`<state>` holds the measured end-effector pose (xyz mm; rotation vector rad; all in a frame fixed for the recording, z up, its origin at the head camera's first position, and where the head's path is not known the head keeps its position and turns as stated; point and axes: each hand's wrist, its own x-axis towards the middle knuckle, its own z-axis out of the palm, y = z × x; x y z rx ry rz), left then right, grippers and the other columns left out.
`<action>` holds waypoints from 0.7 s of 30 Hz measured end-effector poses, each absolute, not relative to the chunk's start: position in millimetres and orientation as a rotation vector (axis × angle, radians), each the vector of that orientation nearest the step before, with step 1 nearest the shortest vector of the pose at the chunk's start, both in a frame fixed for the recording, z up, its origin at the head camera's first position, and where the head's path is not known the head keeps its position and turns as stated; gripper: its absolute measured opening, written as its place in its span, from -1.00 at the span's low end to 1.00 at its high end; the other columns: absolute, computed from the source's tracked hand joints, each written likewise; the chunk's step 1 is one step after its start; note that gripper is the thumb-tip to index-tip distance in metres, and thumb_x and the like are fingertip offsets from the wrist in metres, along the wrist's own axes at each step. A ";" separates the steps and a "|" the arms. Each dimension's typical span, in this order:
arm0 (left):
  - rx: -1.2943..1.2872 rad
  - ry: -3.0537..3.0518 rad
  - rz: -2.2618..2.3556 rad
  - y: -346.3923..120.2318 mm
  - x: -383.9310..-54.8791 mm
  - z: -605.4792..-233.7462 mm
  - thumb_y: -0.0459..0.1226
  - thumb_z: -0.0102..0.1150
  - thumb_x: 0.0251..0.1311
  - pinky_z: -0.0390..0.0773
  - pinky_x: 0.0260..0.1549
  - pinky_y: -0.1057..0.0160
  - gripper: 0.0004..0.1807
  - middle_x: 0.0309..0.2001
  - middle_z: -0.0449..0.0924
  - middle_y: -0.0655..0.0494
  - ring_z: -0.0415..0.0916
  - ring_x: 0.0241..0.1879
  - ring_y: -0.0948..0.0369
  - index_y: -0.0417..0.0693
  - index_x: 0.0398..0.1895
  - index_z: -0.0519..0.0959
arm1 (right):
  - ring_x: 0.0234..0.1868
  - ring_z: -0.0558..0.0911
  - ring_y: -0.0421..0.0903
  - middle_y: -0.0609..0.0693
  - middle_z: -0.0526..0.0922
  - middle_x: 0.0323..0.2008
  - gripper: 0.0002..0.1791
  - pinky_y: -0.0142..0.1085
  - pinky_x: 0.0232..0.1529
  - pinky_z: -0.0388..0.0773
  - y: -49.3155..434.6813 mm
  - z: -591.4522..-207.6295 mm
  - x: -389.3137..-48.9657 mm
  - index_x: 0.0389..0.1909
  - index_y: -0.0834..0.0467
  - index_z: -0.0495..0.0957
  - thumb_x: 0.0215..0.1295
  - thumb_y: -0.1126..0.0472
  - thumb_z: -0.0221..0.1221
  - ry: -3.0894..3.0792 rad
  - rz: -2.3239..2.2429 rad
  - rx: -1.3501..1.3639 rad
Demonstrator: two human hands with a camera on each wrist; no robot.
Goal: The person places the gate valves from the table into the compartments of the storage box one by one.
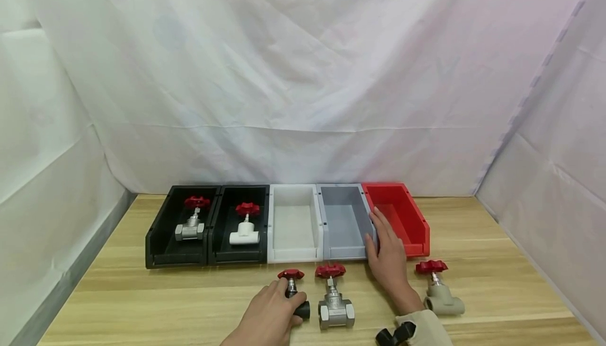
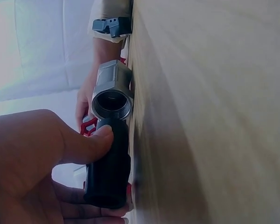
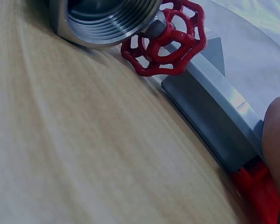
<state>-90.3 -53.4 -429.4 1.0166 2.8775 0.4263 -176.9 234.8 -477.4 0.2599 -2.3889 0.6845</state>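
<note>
My left hand [image 1: 271,314] holds a black valve with a red handwheel [image 1: 291,273], its thumb over the black body [image 2: 109,175] in the left wrist view. Just right of it stands a large metal gate valve [image 1: 335,309] with its own red wheel; its threaded opening [image 2: 112,103] faces the left wrist camera. My right hand [image 1: 388,259] rests at the adjoining sides of the grey bin [image 1: 344,253] and the red bin [image 1: 416,250], fingers extended along the wall and thumb by the grey bin's front corner.
Two black bins at left hold a metal valve [image 1: 190,229] and a white valve [image 1: 244,234]. A white bin [image 1: 294,255] stands mid-row. A beige valve with a red wheel [image 1: 444,301] lies right of my right forearm. White cloth [image 1: 303,99] hangs behind the table.
</note>
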 end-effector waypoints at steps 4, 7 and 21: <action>1.008 2.869 0.419 -53.8 -91.0 -427.9 -0.05 0.26 0.16 0.48 -0.39 0.14 -0.71 -0.34 0.41 0.09 0.36 -0.39 0.20 0.14 -0.06 0.61 | 0.23 0.38 0.09 0.01 0.23 0.40 -0.29 0.02 -0.17 0.41 234.3 -477.1 -176.4 0.39 0.09 0.26 0.20 0.27 0.24 -2.387 0.681 0.270; 1.012 2.874 0.414 -54.0 -90.7 -426.7 -0.05 0.25 0.17 0.50 -0.38 0.13 -0.71 -0.32 0.42 0.07 0.39 -0.37 0.19 0.14 -0.05 0.61 | 0.24 0.38 0.08 -0.01 0.22 0.40 -0.28 0.01 -0.15 0.41 234.6 -477.5 -176.5 0.40 0.08 0.25 0.20 0.27 0.24 -2.394 0.688 0.258; 1.070 3.057 0.482 -53.2 -97.0 -406.2 -0.11 0.26 0.18 0.52 -0.39 0.18 -0.66 -0.26 0.45 0.01 0.41 -0.34 0.17 0.09 0.03 0.59 | 0.25 0.37 0.06 -0.07 0.20 0.42 -0.27 -0.01 -0.13 0.40 234.4 -477.7 -176.8 0.41 0.04 0.24 0.20 0.25 0.24 -2.413 0.702 0.226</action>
